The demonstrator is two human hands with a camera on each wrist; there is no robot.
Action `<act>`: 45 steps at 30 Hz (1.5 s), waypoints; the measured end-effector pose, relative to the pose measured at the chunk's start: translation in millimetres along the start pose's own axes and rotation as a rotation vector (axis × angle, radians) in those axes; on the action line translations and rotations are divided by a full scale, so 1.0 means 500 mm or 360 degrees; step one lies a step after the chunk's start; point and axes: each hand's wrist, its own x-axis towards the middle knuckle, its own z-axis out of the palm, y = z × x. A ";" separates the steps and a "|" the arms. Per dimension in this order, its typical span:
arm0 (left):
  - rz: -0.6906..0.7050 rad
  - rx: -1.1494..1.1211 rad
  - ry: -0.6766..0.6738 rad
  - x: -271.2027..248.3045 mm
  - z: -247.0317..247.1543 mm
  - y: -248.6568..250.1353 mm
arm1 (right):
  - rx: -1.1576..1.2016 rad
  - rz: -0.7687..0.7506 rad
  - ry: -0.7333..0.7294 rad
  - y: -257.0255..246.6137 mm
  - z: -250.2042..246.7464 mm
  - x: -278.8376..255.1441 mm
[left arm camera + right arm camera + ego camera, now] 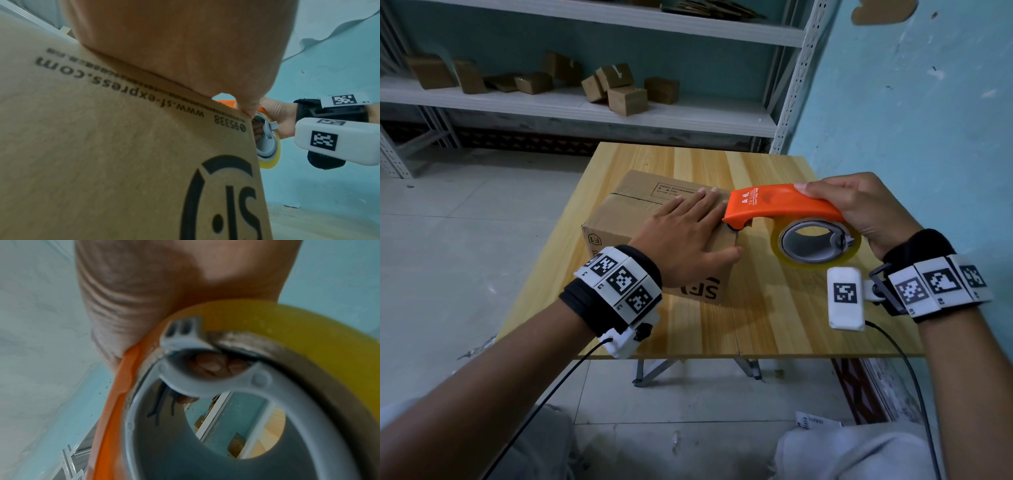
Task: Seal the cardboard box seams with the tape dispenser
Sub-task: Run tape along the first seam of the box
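The cardboard box (pixel 654 240) sat on the wooden surface (pixel 774 318) toward its left edge, with the top flaps closed and the centre seam running across the lid. My left hand (pixel 688 236) lay flat on the lid, fingers (pixel 702 202) straight and pressing down, thumb hooked over the box's near right corner. My right hand (pixel 866 209) gripped the orange tape dispenser (pixel 777 204), fingers curled round its handle above the yellowish tape roll (pixel 815 245). The dispenser's front end touched the box's right top edge, just beside my left fingertips, while the roll hung off the box over bare wood. The surface stayed open to the right of the box up to its right edge by the blue wall (pixel 928 102), and along the near edge in front of the box. Beyond the far edge stood a metal shelf rack (pixel 585 102) holding small cardboard boxes (pixel 626 99).

The left wrist view showed what the head view hid: the box's near side with its printed web address and logo (pixel 222 194), my palm (pixel 174 40) resting on the top edge, and the roll peeking past the box's corner. The right wrist view looked through the dispenser's grey hub (pixel 205 426), where my fingertips (pixel 207 365) showed curled inside the handle; the picture was blurred up close.
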 end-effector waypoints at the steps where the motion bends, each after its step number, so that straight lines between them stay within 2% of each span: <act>1: -0.0004 0.0001 0.0000 0.000 0.000 0.000 | 0.0004 0.0002 -0.0004 0.001 -0.001 -0.001; 30: -0.0075 0.0048 -0.0100 -0.001 -0.012 0.013 | 0.0093 0.0075 -0.0049 0.032 -0.030 -0.016; 38: -0.0107 0.0050 -0.0108 0.004 -0.012 0.011 | 0.0106 0.0097 0.0020 0.048 -0.062 -0.028; 45: -0.0069 0.0069 -0.0104 0.004 -0.010 0.021 | 0.0086 0.0121 -0.0010 0.054 -0.057 -0.029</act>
